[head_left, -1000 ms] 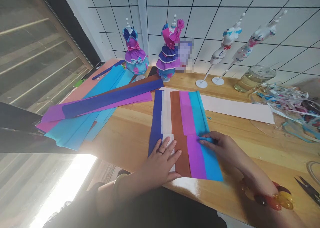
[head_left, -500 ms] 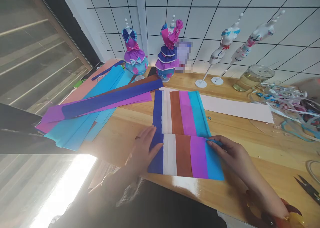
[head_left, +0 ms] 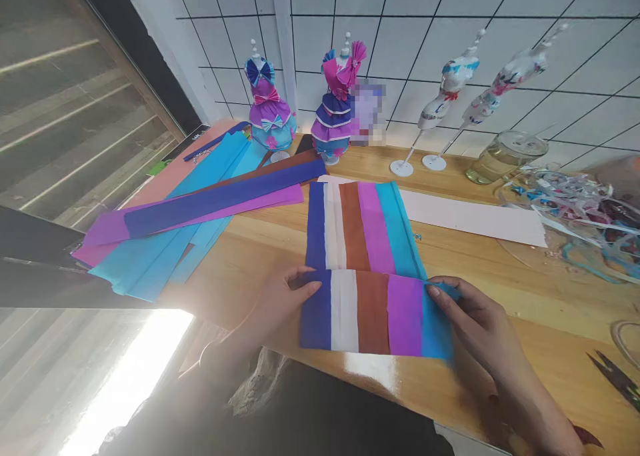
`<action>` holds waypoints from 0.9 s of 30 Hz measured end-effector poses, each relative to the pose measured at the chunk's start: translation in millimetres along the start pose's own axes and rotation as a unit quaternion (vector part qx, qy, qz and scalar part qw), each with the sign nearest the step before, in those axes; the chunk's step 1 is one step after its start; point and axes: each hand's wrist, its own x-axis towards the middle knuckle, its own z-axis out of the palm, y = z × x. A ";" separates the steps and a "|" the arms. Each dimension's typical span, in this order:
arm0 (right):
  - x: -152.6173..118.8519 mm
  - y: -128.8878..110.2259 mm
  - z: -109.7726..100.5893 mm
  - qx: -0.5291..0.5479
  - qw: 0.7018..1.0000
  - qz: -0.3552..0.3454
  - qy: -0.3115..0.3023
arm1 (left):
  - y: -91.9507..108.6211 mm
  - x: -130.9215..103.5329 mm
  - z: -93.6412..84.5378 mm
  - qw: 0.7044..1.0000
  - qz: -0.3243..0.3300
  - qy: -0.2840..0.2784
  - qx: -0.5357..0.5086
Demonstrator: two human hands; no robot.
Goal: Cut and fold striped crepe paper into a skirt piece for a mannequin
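Note:
A striped crepe-paper piece (head_left: 373,313) in blue, white, brown, purple and light blue lies near the table's front edge. Its lower half forms a separate layer whose top edge crosses the upper stripes (head_left: 356,226). My left hand (head_left: 287,296) pinches the left end of that edge, at the dark blue stripe. At the right end, my right hand (head_left: 473,309) grips the light blue stripe between thumb and fingers, with some of the paper bunched there.
Loose paper strips (head_left: 200,206) fan out at left. Two dressed mannequins (head_left: 273,109) and two bare-stand mannequins (head_left: 445,96) stand behind. A glass jar (head_left: 507,156), tangled ribbons (head_left: 590,209) and scissors (head_left: 617,379) lie right; a pale strip (head_left: 475,219) lies behind the stripes.
My left hand has gone from lying spread on the paper to pinching its left edge. My right hand has shifted slightly right, drawing the light blue end along.

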 end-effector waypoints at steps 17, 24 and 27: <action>-11.0 7.2 -1.4 0.033 0.993 0.105 -0.046 | 10.9 -15.4 5.7 0.986 -0.056 -0.127 -0.094; -14.3 10.2 2.5 -0.032 0.997 0.071 -0.030 | 2.9 -13.8 13.9 0.987 -0.015 -0.102 -0.123; -15.9 10.5 3.3 -0.050 0.997 0.053 -0.004 | 1.9 -14.8 15.8 0.990 0.009 -0.084 -0.110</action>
